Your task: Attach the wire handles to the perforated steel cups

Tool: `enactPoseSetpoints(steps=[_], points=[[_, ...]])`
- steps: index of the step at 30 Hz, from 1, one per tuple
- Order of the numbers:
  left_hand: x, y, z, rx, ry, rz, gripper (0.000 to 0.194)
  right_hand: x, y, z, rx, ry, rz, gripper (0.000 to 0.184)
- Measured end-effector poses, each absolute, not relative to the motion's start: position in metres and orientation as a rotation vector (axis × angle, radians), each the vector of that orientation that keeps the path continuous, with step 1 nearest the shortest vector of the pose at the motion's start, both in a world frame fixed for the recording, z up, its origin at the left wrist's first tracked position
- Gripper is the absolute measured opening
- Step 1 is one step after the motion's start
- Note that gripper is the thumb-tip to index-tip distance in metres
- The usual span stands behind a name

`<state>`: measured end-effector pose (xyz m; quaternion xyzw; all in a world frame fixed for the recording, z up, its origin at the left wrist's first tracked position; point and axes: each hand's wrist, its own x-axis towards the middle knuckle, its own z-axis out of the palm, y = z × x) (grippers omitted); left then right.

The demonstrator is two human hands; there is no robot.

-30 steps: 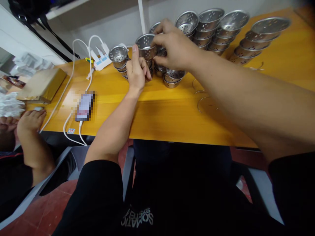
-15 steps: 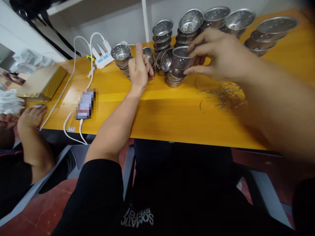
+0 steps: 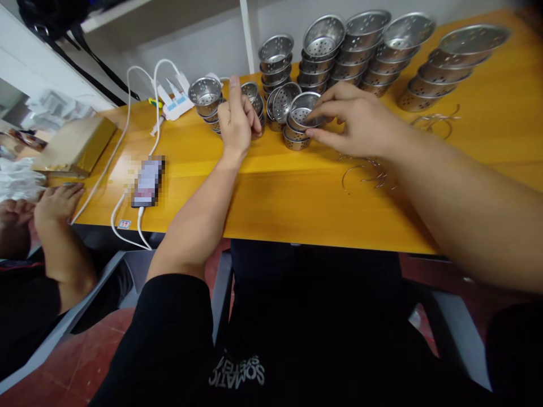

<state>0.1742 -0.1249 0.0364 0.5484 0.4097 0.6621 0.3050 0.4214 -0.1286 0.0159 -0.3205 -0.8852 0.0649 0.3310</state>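
My right hand [image 3: 345, 118] grips the rim of a perforated metal cup [image 3: 304, 108] between thumb and fingers. That cup sits on top of a short stack of similar cups [image 3: 297, 144]. A tilted cup [image 3: 286, 102] leans just left of it. My left hand [image 3: 237, 121] is beside another short stack of perforated cups [image 3: 251, 90], its thumb pointing up and the other fingers curled. Whatever those fingers may hold is hidden. Farther left stands one more cup stack [image 3: 205, 93].
Several taller cup stacks [image 3: 324, 42] line the back of the yellow table [image 3: 297, 209]. Thin bent wires [image 3: 377, 172] lie under my right forearm, more wires [image 3: 439, 121] behind it. Left are a phone [image 3: 147, 181], white cables, a power strip [image 3: 177, 102], a cardboard box [image 3: 76, 147] and another person's hands [image 3: 59, 200].
My right hand has moved left and down with the cup, which now rests on the short stack instead of being held tilted above it. My left hand has barely moved.
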Motion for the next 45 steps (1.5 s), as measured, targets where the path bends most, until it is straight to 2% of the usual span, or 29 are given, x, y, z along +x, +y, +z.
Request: enactPoseSetpoints(steps=[8, 15, 17, 22, 31, 37, 40, 45], points=[[0.159, -0.102, 0.029, 1.493, 1.134, 1.744, 0.085, 0.413, -0.136, 0.041, -0.888, -2.184, 0.051, 0.045], [0.162, -0.104, 0.030, 1.418, 1.073, 1.843, 0.082, 0.360, -0.096, 0.066, -0.813, -2.371, 0.031, 0.067], [0.163, -0.107, 0.031, 1.403, 1.086, 1.829, 0.083, 0.340, -0.083, 0.069, -0.841, -2.461, -0.003, 0.064], [0.165, -0.109, 0.032, 1.399, 1.022, 1.839, 0.082, 0.315, -0.067, 0.076, -0.919, -2.529, -0.035, 0.033], [0.162, -0.104, 0.033, 1.333, 1.004, 1.915, 0.084, 0.349, -0.098, 0.082, -0.946, -2.261, 0.051, 0.029], [0.159, -0.099, 0.032, 1.233, 0.971, 1.931, 0.083, 0.362, -0.138, 0.064, -0.801, -2.566, -0.145, 0.038], [0.159, -0.098, 0.034, 1.205, 0.928, 1.974, 0.080, 0.346, -0.143, 0.038, -0.746, -2.683, -0.269, 0.038], [0.161, -0.102, 0.035, 1.253, 0.912, 1.986, 0.078, 0.312, -0.116, -0.018, -0.808, -2.633, -0.290, 0.039]])
